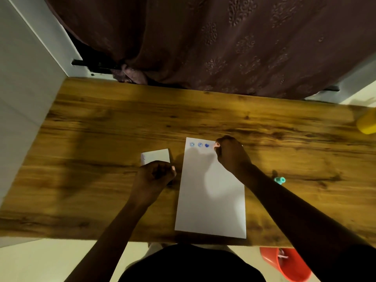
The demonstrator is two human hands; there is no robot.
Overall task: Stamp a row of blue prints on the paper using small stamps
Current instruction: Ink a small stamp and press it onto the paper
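A white sheet of paper (211, 200) lies lengthwise on the wooden table (101, 139). Three blue prints (200, 144) run along its far edge: two round ones and a heart. My right hand (231, 153) is fisted over the paper just right of the heart, pressing down on a small stamp that is hidden inside the fist. My left hand (155, 174) rests closed on the table left of the paper, beside a small white box (155, 156); whether it holds anything is hidden. A teal stamp (279, 180) lies on the table right of my right forearm.
A yellow object (367, 123) sits at the table's right edge. A brown patterned curtain (203, 41) hangs behind the table, with a white wall (24, 78) at left. Below the near edge stands a red bucket (289, 265).
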